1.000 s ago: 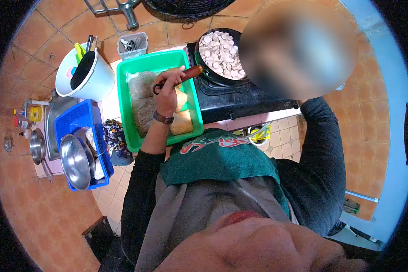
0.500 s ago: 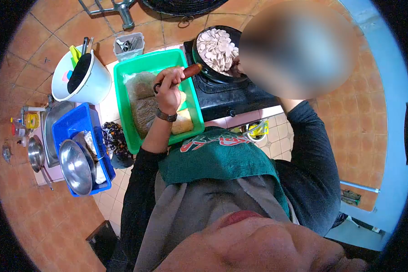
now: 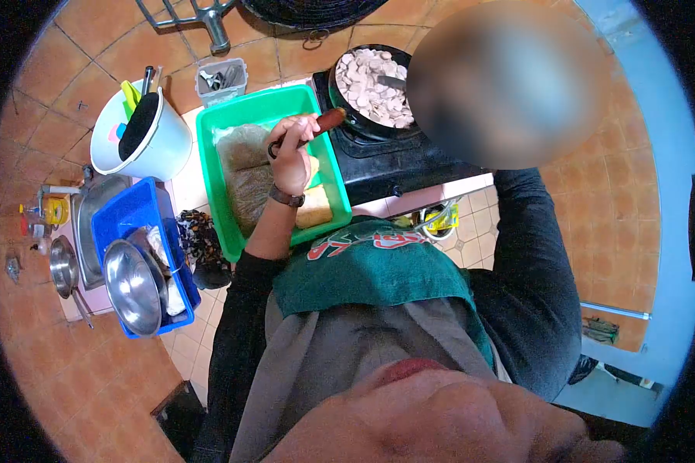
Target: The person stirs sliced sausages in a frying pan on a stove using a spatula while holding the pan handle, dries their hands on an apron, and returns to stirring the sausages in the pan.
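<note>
My left hand (image 3: 292,163), a watch at its wrist, is closed around the brown handle (image 3: 330,119) of a black frying pan (image 3: 343,118). The pan sits on a black stove (image 3: 371,166) and holds many pale, thin round slices (image 3: 363,81). A dark flat blade, apparently a spatula (image 3: 391,82), lies over the slices at the pan's right side. My right sleeve (image 3: 521,204) leads up to a large blurred patch, which hides my right hand and part of the pan. Below my left hand is a green tray (image 3: 208,154) with a wrapped brown slab (image 3: 247,193) and yellowish blocks (image 3: 313,208).
A white bucket (image 3: 170,150) with utensils and a small clear box (image 3: 222,94) stand behind to the left. Nearer are a blue basket (image 3: 120,202) with a metal bowl (image 3: 131,282), and a sink (image 3: 93,224). A dark wok (image 3: 309,11) is at the far edge.
The slices have shifted and lie flatter, and the dark blade now shows over them. Right-hand fingers seen at the pan's edge have gone behind the blur. My left hand keeps its grip.
</note>
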`<state>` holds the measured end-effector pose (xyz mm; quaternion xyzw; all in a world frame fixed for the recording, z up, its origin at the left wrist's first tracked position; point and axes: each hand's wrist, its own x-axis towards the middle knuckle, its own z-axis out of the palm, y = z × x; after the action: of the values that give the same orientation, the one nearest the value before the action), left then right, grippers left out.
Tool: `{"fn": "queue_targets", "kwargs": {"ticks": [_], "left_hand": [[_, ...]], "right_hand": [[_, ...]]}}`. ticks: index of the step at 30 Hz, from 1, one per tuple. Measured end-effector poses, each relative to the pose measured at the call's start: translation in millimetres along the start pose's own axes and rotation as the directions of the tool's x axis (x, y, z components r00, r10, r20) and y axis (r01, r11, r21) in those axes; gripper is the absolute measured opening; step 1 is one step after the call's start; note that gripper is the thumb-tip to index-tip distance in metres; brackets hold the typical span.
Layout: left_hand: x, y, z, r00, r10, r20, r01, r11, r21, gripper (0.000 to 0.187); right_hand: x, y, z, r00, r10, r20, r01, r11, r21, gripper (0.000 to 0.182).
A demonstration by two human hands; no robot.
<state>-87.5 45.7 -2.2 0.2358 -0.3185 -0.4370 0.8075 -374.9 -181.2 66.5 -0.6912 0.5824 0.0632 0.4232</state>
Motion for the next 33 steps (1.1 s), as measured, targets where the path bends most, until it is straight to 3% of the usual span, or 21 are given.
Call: {"fn": "queue_targets", "kwargs": {"ticks": [1, 2, 4, 5, 7, 9, 10, 11, 12, 13, 16, 17, 19, 22, 23, 24, 26, 27, 28, 30, 33], "left_hand": [[0, 0, 0, 1.0, 0.0, 0.002, 0.0, 1.0, -0.001, 0.025], [1, -1, -1, 1.0, 0.015, 0.006, -0.015, 1.0, 0.017, 0.025], [2, 0, -2, 1.0, 0.029, 0.011, -0.029, 0.999, 0.032, 0.025], [2, 0, -3, 0.999, 0.031, 0.019, -0.032, 0.997, 0.067, 0.026], [2, 1, -3, 0.999, 0.029, 0.032, -0.032, 0.995, 0.098, 0.026], [2, 1, -2, 0.999, 0.033, 0.015, -0.035, 0.992, 0.121, 0.027], [3, 0, -2, 0.999, 0.037, 0.015, -0.039, 0.992, 0.12, 0.027], [3, -3, -4, 0.999, 0.038, 0.016, -0.04, 0.995, 0.092, 0.028], [3, -4, -4, 0.999, 0.036, 0.017, -0.037, 0.997, 0.064, 0.029], [2, -4, -3, 1.0, 0.028, 0.006, -0.028, 0.997, 0.077, 0.03], [2, -4, -3, 0.999, 0.033, 0.033, -0.036, 0.996, 0.085, 0.03], [2, -4, -2, 0.999, 0.031, 0.035, -0.034, 0.996, 0.085, 0.03], [1, -1, 0, 0.999, 0.028, 0.027, -0.03, 0.998, 0.064, 0.03], [1, -5, -2, 0.999, 0.042, 0.015, -0.042, 0.999, 0.02, 0.03], [1, -5, -2, 0.999, 0.04, 0.017, -0.04, 0.999, 0.017, 0.03], [1, -5, -2, 0.999, 0.05, 0.015, -0.05, 0.998, 0.025, 0.03], [1, -4, -3, 0.998, 0.058, 0.016, -0.058, 0.998, 0.03, 0.03], [1, -4, -3, 0.998, 0.063, 0.018, -0.064, 0.997, 0.044, 0.029], [2, -3, -3, 0.997, 0.069, 0.021, -0.071, 0.996, 0.057, 0.029], [1, -3, -3, 0.997, 0.07, 0.021, -0.071, 0.996, 0.061, 0.029], [2, -2, -3, 0.997, 0.074, 0.028, -0.076, 0.995, 0.069, 0.028]], "right_hand": [[-2, -2, -9, 1.0, -0.022, -0.017, 0.018, 0.979, -0.205, 0.016], [-9, -2, -22, 0.985, -0.167, 0.044, 0.173, 0.939, -0.297, 0.018], [-23, -10, -34, 0.951, -0.283, 0.126, 0.294, 0.7, -0.651, 0.023], [-20, -8, -30, 0.952, -0.281, 0.124, 0.292, 0.701, -0.651, 0.023], [-7, -1, -18, 0.912, -0.285, 0.296, 0.388, 0.362, -0.848, 0.026], [-23, -26, 16, 0.913, -0.2, 0.355, 0.406, 0.51, -0.758, 0.027], [-16, -26, 33, 0.924, -0.17, 0.344, 0.381, 0.506, -0.774, 0.029], [-37, -50, 50, 0.941, -0.182, 0.285, 0.324, 0.725, -0.608, 0.031], [-16, -40, 66, 0.961, -0.154, 0.229, 0.257, 0.8, -0.542, 0.034], [-36, -60, 85, 0.889, -0.438, 0.137, 0.437, 0.717, -0.543, 0.036], [8, -61, 120, 0.957, -0.276, -0.086, 0.17, 0.78, -0.603, 0.034], [6, -69, 121, 0.958, -0.274, -0.088, 0.168, 0.781, -0.601, 0.034], [-4, -85, 119, 0.967, -0.128, -0.22, 0.005, 0.874, -0.485, 0.035], [49, -45, 108, 0.95, -0.209, -0.231, 0.087, 0.89, -0.449, 0.034], [51, -42, 101, 0.94, -0.272, -0.204, 0.132, 0.845, -0.518, 0.033], [51, -38, 96, 0.935, -0.236, -0.263, 0.091, 0.881, -0.465, 0.03], [35, -30, 75, 0.954, -0.272, -0.13, 0.19, 0.877, -0.442, 0.03], [35, -26, 69, 0.969, -0.211, -0.127, 0.167, 0.942, -0.293, 0.031], [31, -16, 66, 0.963, -0.141, -0.229, 0.12, 0.988, -0.102, 0.022], [19, -9, 58, 0.97, -0.016, -0.241, 0.02, 1.0, 0.013, 0.021], [24, 22, 39, 0.975, 0.034, -0.218, -0.05, 0.996, -0.068, 0.021]]}}
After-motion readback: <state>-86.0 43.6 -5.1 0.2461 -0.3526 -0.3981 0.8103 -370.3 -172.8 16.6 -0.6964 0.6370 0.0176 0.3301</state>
